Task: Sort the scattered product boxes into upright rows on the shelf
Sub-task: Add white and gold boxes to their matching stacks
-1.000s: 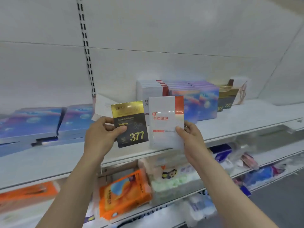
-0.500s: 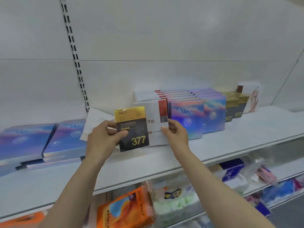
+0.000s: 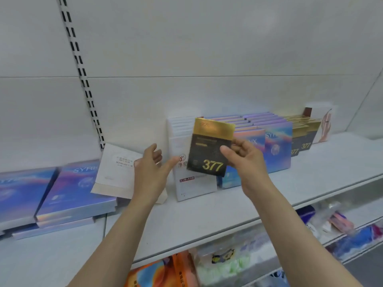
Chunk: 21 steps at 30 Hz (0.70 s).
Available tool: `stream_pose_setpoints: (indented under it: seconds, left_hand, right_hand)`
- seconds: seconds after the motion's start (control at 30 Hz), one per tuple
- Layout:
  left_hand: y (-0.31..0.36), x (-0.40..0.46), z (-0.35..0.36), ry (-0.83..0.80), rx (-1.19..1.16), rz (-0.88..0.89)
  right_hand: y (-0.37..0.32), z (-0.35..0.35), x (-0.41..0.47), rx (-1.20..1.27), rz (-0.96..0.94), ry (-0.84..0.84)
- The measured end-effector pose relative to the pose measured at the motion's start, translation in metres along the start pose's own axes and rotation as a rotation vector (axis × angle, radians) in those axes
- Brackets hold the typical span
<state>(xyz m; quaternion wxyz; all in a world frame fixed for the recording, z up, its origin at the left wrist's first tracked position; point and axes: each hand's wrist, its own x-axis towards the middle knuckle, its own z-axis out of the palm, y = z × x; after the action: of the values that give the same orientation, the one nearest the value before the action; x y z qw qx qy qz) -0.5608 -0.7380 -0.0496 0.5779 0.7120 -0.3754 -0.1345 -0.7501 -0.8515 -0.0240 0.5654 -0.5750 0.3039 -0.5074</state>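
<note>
The right hand (image 3: 247, 162) pinched the black-and-gold 377 box (image 3: 209, 150) by its edge, tilted above the shelf (image 3: 207, 216). The left hand (image 3: 150, 172) hung empty, fingers (image 3: 154, 150) spread, before the white boxes (image 3: 192, 183).

Both forearms are bare from the frame's bottom edge up to the wrists, with no sleeve in view. The left hand (image 3: 149, 172) and right hand (image 3: 247, 162) seem ungloved and unadorned, though blur hides fine detail.

My right hand (image 3: 247, 162) pinches a black-and-gold 377 box (image 3: 209, 149), tilted, above the white shelf (image 3: 207, 216). My left hand (image 3: 150, 172) hangs open beside it. A white box (image 3: 194, 183) stands upright behind, fronting its row.
</note>
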Motion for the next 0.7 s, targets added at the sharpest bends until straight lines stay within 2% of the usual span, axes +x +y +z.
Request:
stream_pose_setpoints:
  seconds: [0.1,0.27,0.5,0.7]
  left_hand:
    - [-0.002,0.004,0.02,-0.089,0.082,-0.053]
    - [0.0,0.007,0.04,-0.141,0.086,0.05]
    - [-0.001,0.004,0.055,-0.056,0.104,0.056]
    - [0.0,0.004,0.062,-0.05,0.029,0.013]
  right_hand:
    - [0.0,-0.017,0.007,0.009,0.003,0.057]
    - [0.007,-0.03,0.008,-0.011,0.017,0.101]
    - [0.009,-0.039,0.012,-0.01,0.027,0.125]
    - [0.009,-0.04,0.021,-0.026,0.035,0.063]
